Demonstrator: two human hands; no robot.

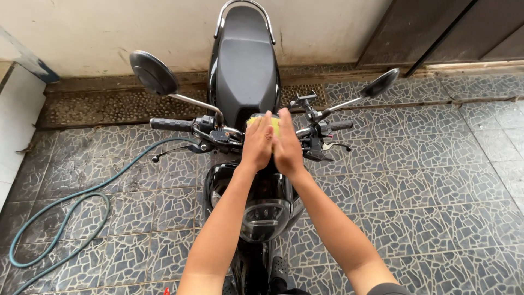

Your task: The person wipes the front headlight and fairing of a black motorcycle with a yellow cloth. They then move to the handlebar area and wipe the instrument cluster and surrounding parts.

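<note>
1. Head view looks down on a floor (436,180) of dark mosaic-pattern tiles, with a pale wall (109,27) on the far side and a dark door (436,27) at far right.
2. A black motorcycle (245,71) stands facing me, its headlight (266,218) near, its seat running away toward the wall, a round mirror (153,72) at left and another mirror (379,83) at right.
3. A teal hose (65,218) loops over the tiles at left.
4. The bike's near end and my elbows are cut off by the lower edge; the dash under my hands is hidden.
5. My left hand (257,143) and my right hand (286,145) lie side by side, fingers straight and flat, pressing down on a yellow sponge (275,124) between the handlebars (174,124).
6. Only the sponge's far edge shows past my fingertips, just in front of the seat; I cannot tell whether either hand actually grips it.
</note>
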